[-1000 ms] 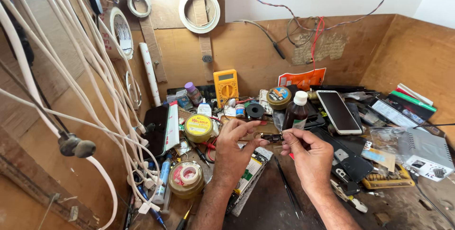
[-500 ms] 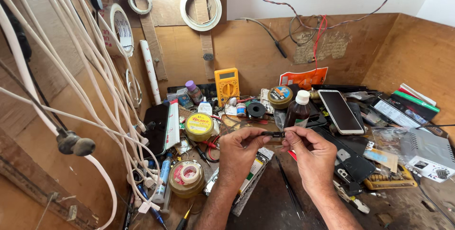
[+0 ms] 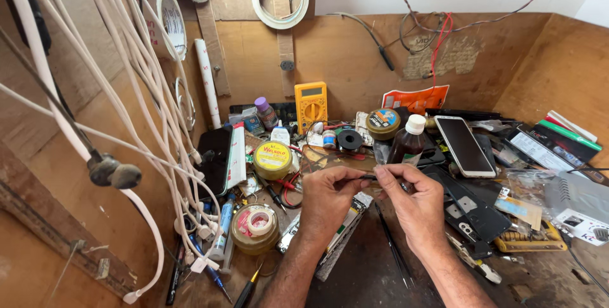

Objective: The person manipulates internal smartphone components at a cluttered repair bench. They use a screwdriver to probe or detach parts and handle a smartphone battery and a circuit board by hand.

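Both hands, left (image 3: 330,195) and right (image 3: 415,199), pinch thin dark tool (image 3: 368,177) above cluttered bench (image 3: 368,276).

Two bare forearms enter from the bottom edge, no sleeves in view. Left hand (image 3: 330,197) and right hand (image 3: 415,203) both bare: no gloves, rings, watch or wristband visible. Forearms show dark hair, thicker near the wrists. Fingernails short, unpainted. Knuckles and finger joints creased. Nothing above the forearms shows; both are cut off by the frame.

Single head view; looks steeply down, close over the cluttered workbench (image 3: 380,282).
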